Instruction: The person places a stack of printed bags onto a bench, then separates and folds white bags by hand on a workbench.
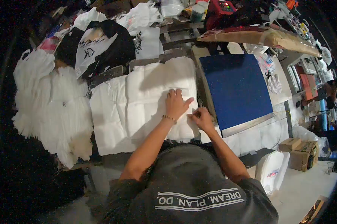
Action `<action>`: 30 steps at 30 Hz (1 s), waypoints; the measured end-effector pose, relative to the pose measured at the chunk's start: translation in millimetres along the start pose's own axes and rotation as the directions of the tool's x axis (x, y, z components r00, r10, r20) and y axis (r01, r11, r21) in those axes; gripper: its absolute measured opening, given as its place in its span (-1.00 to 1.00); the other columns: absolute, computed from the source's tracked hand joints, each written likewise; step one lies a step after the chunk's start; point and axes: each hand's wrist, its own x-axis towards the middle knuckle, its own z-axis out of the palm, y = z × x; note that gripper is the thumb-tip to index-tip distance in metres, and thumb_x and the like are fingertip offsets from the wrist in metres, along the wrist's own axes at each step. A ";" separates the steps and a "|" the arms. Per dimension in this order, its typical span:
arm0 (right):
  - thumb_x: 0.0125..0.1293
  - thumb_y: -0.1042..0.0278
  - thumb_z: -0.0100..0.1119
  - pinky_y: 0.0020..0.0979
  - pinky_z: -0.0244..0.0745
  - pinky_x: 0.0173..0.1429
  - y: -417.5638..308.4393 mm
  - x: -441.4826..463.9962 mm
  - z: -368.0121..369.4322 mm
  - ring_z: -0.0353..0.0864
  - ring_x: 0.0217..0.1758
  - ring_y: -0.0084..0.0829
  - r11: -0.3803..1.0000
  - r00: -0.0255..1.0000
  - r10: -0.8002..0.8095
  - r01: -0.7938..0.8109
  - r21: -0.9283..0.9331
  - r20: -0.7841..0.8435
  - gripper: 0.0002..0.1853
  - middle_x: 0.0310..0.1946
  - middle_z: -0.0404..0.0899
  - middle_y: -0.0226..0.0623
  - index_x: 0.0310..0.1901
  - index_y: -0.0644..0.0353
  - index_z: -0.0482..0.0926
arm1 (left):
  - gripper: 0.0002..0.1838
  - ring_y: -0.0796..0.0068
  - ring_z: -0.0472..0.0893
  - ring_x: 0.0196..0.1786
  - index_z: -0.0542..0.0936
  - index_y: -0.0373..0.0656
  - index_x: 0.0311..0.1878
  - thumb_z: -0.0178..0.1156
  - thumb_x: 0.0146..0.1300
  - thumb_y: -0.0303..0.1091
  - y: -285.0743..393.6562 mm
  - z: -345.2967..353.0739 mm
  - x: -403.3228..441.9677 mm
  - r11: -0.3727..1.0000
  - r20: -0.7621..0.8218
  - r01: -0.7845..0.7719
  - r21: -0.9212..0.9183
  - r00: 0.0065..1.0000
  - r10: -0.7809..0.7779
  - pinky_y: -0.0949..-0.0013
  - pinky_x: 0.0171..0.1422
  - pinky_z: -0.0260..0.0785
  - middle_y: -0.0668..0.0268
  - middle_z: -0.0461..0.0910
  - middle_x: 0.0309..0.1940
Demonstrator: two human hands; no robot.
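Observation:
My left hand (178,104) lies with its fingers spread on a stack of white plastic bags (161,80), pressing on the top sheet. Close beside it, at the stack's right edge, my right hand (202,118) has its thumb and fingers pinched together on the edge of a white bag; the fingertips are partly hidden. A second pile of flat white bags (110,112) adjoins the stack on the left, its surface creased.
Bunched white bags (64,108) hang at the far left. A blue board (237,89) is to the right, below a taped cardboard piece (261,37). Black and white printed bags (148,43) lie behind. Cardboard boxes (301,153) stand on the floor at right.

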 end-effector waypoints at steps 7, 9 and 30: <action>0.05 -0.18 0.52 0.10 0.14 0.55 20.8 47.9 43.9 0.15 0.52 0.31 0.983 0.987 0.162 -0.162 0.082 0.002 0.21 0.43 0.14 0.45 0.54 0.32 0.01 | 0.04 -0.37 0.27 0.39 0.31 -0.20 0.44 0.51 0.01 0.20 25.9 11.8 38.6 0.961 0.038 0.188 0.201 0.979 -0.200 -0.29 0.42 0.23 -0.29 0.04 0.53; 0.04 -0.19 0.52 0.06 0.16 0.54 23.7 50.5 51.4 0.20 0.50 0.26 0.981 0.985 0.165 -0.159 0.112 -0.047 0.23 0.41 0.19 0.43 0.52 0.38 0.00 | 0.06 -0.35 0.25 0.41 0.29 -0.14 0.47 0.54 -0.02 0.16 21.7 12.0 32.8 0.962 0.034 0.169 0.213 0.983 -0.180 -0.32 0.43 0.21 -0.25 0.05 0.54; -0.06 -0.35 0.58 -0.31 0.58 -0.32 16.6 25.2 45.5 0.62 -0.39 -0.36 0.829 0.844 0.508 -0.533 0.168 0.173 0.13 -0.25 0.64 -0.08 0.13 0.65 0.27 | -0.31 -0.17 0.57 0.08 0.57 -0.27 0.03 0.43 0.05 0.15 17.2 -0.8 61.0 0.944 -0.164 0.116 0.308 0.984 -0.067 -0.14 0.17 0.44 -0.04 0.64 -0.08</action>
